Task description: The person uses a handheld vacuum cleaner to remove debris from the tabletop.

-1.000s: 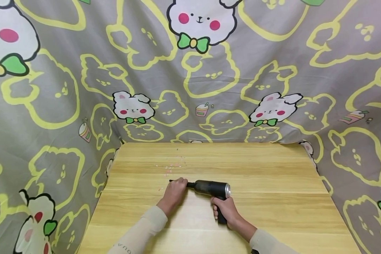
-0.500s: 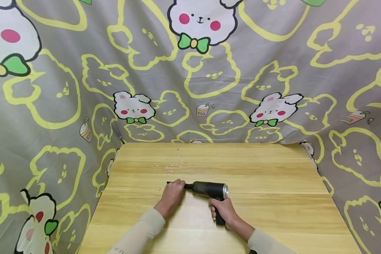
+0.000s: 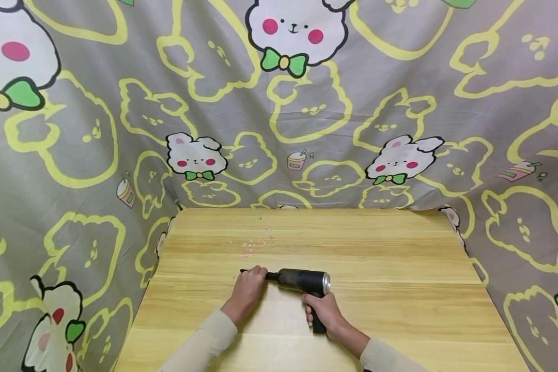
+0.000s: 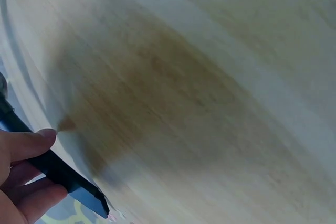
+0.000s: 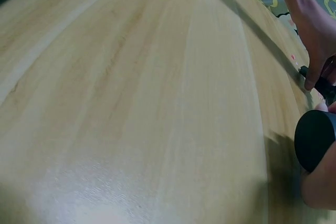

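A black handheld vacuum cleaner (image 3: 299,280) with a silver rear end is held across the table in the head view, its narrow nozzle pointing left. My left hand (image 3: 248,289) grips the nozzle from above; in the left wrist view, thumb and fingers wrap round this flat-tipped black nozzle (image 4: 76,182). The right hand (image 3: 327,311) holds the downward handle (image 3: 318,324), fingers curled round it. In the right wrist view the handle's round black base (image 5: 314,139) shows at the right edge. Small pink and white scraps (image 3: 248,245) lie beyond the nozzle tip.
The light wooden table (image 3: 400,289) spreads out around both hands. A grey curtain (image 3: 325,113) with rabbit prints hangs along its back and both sides. The scraps are scattered left of centre, toward the table's far edge.
Both hands have shifted slightly left and toward me, carrying the vacuum cleaner with them. Their hold on it looks the same. The scraps beyond the nozzle look much the same.
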The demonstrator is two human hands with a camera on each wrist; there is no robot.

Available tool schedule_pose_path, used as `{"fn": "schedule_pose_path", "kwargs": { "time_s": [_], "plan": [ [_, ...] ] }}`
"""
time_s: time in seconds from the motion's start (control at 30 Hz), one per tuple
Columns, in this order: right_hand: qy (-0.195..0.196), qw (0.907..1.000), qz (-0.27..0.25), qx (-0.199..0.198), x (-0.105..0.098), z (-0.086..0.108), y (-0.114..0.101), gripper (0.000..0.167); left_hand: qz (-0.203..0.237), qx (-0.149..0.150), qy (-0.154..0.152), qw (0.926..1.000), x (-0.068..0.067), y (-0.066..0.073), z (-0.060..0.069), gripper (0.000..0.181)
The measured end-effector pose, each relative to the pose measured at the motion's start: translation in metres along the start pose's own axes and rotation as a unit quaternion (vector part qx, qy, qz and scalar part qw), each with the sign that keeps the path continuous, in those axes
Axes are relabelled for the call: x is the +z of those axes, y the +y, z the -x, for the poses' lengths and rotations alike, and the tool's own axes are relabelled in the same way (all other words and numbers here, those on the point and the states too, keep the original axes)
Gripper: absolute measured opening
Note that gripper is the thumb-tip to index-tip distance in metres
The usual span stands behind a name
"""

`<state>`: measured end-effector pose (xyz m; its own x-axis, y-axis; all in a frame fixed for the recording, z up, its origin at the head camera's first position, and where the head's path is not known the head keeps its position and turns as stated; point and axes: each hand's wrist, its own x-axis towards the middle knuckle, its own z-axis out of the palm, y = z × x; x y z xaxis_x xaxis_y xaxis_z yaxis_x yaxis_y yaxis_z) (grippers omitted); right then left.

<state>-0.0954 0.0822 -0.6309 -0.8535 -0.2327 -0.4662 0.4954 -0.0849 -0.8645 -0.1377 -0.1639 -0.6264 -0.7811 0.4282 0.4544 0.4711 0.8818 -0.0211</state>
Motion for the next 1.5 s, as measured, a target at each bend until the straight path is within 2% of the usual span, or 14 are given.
{"fn": "schedule_pose_path", "kwargs": {
  "time_s": [0.43,0.7,0.97,1.23,1.5],
  "plan": [
    [0.001,1.0000,0.003,0.007,0.005,0.002,0.006,0.025,-0.016,0.006,-0.002,0.9999,-0.004,-0.002,0.008,0.015],
    [-0.008,0.9999,-0.003,0.011,0.011,0.003,0.007,0.025,-0.009,-0.011,0.000,0.9999,-0.005,-0.003,0.017,0.015],
    [-0.026,0.9995,-0.006,0.017,0.014,0.002,0.011,0.024,-0.017,-0.014,-0.006,0.9997,-0.010,-0.003,0.024,0.018],
    [-0.029,0.9994,-0.010,0.017,0.012,0.005,0.012,0.025,-0.049,0.012,-0.031,0.9982,-0.016,0.002,0.027,0.021],
    [-0.017,0.9996,-0.010,0.023,0.008,0.009,0.012,0.025,-0.065,0.041,-0.035,0.9964,-0.017,0.005,0.024,0.018]
  ]
}}
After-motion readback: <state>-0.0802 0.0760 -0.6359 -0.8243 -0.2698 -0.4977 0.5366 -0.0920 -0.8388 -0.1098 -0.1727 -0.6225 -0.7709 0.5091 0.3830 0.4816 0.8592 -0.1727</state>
